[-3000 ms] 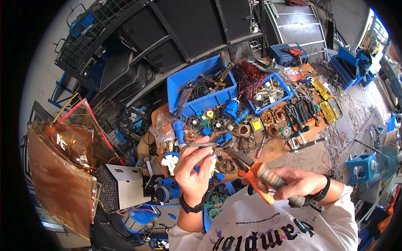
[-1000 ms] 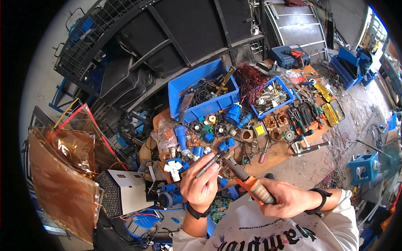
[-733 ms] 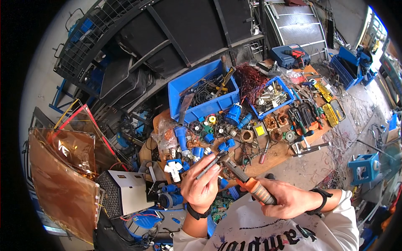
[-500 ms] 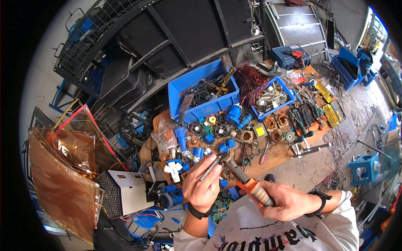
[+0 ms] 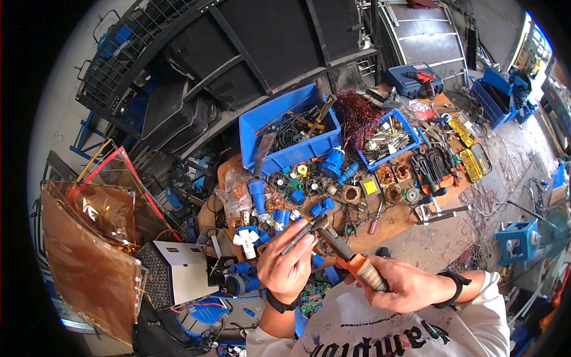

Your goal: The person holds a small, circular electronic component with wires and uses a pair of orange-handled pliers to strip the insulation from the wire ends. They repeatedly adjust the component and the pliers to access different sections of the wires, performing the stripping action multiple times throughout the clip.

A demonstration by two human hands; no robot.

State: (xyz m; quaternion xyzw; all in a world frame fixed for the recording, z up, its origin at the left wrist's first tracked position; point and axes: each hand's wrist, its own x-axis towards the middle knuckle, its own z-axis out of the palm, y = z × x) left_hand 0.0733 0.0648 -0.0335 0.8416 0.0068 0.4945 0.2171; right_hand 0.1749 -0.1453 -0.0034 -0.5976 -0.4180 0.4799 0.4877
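My left hand (image 5: 284,268) is closed, pinching a slim grey metal bar (image 5: 294,239) between thumb and fingers. My right hand (image 5: 407,284) wraps round the orange-and-grey grip of a hammer-like tool (image 5: 370,275) with a thick dark shaft. The tool's dark metal end meets the far end of the bar at my left fingertips; I cannot tell whether they touch. Both hands are raised before my chest, over the near side of the cluttered wooden table (image 5: 386,229). Just beyond my left hand lie several blue plastic fittings (image 5: 321,207) and a white fitting (image 5: 245,243).
A large blue bin (image 5: 291,157) of cables and tools stands at the table's back. Beside it are tangled dark red wire (image 5: 357,116) and a blue tray (image 5: 389,157) of metal parts. Pliers, clamps and a screwdriver (image 5: 376,217) lie rightward. A blue stool (image 5: 516,241) stands on the floor.
The orange-gripped tool has shifted very slightly left with my right hand, its end coming a little lower. My left hand keeps its pinch on the bar, barely moved.
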